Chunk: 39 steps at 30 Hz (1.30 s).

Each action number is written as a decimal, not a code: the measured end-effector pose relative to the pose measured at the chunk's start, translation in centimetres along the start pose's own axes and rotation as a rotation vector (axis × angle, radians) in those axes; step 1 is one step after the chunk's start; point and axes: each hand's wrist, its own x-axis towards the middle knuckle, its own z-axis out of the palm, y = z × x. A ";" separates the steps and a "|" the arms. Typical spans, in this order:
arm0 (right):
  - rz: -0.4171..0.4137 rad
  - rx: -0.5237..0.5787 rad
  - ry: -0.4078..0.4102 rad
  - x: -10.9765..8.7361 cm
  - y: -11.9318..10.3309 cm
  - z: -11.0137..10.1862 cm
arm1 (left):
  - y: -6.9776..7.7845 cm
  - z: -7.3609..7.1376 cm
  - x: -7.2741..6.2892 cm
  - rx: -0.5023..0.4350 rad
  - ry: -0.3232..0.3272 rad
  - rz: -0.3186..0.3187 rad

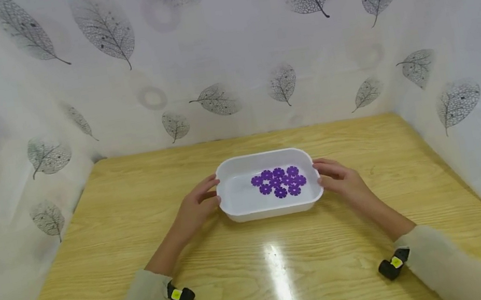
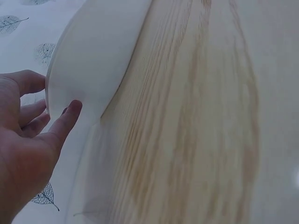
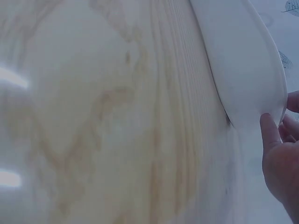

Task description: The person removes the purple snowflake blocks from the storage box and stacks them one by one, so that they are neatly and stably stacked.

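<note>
A white oblong plastic tub (image 1: 271, 213) with rounded ends rests on the wooden table. Several purple notched discs (image 1: 281, 193), shaped like small flowers, lie in it, mostly toward its right half. My left hand (image 1: 192, 211) grips the left end, its thumb on the outer wall and its index finger at the rim. At the opposite end, my right hand (image 1: 347, 184) grips in much the same way. In the left wrist view the tub's outer wall (image 2: 100, 51) shows beside the thumb; the discs are hidden there and in the right wrist view.
The wooden table (image 1: 133, 188) spreads around the tub, with a bright reflection toward the front. White leaf-print cloth (image 1: 229, 52) hangs behind the table and along both sides. Each wrist wears a small black camera, such as the left one (image 1: 186, 297).
</note>
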 end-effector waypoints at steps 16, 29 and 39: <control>-0.001 0.064 0.004 0.0 -0.4 2.5 | -0.7 -2.1 -1.5 0.013 0.009 -0.033; -0.039 -0.042 -0.017 -0.1 -0.4 2.7 | -1.0 -2.3 -2.0 -0.049 0.012 -0.025; -0.082 -0.147 -0.013 1.1 -0.8 2.4 | -0.7 -2.3 -2.4 -0.043 0.003 0.011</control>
